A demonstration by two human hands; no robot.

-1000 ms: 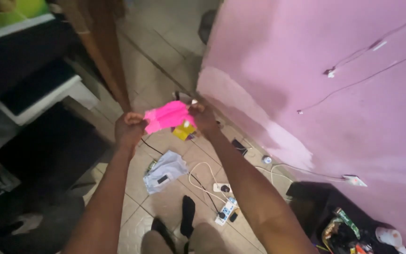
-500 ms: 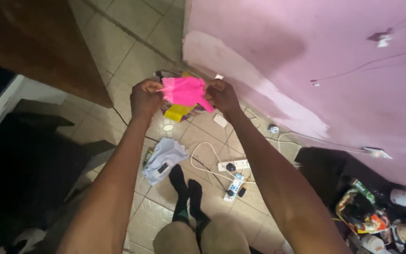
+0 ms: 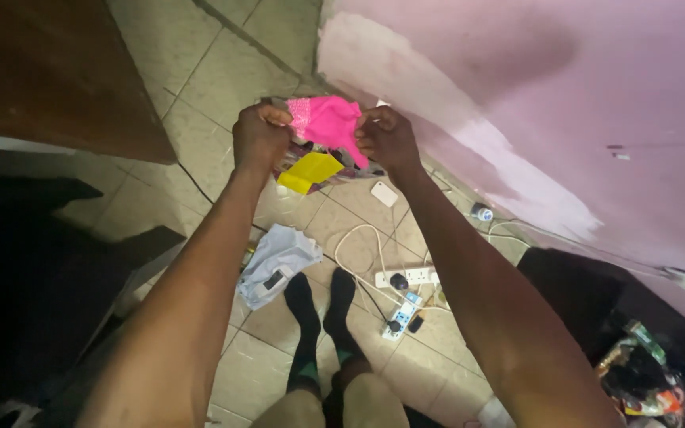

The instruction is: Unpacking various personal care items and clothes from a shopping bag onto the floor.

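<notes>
A small bright pink garment (image 3: 328,123) is stretched between my two hands out in front of me, above the tiled floor. My left hand (image 3: 258,136) grips its left edge in a closed fist. My right hand (image 3: 386,136) pinches its right edge, and a pink strip hangs down beside that hand. Below the garment a pile of clothes lies on the floor, with a yellow piece (image 3: 309,170) on top.
A light blue-grey cloth (image 3: 277,265) lies left of my black-socked feet (image 3: 320,317). White power strips and cables (image 3: 406,289) sprawl to the right, and a white phone (image 3: 384,193) lies nearby. A pink wall (image 3: 564,103) stands on the right, brown wooden furniture (image 3: 49,71) at upper left, and clutter (image 3: 660,372) at lower right.
The view has tilted down toward the floor and my feet. My hands have drawn closer together, bunching the pink garment narrower between them.
</notes>
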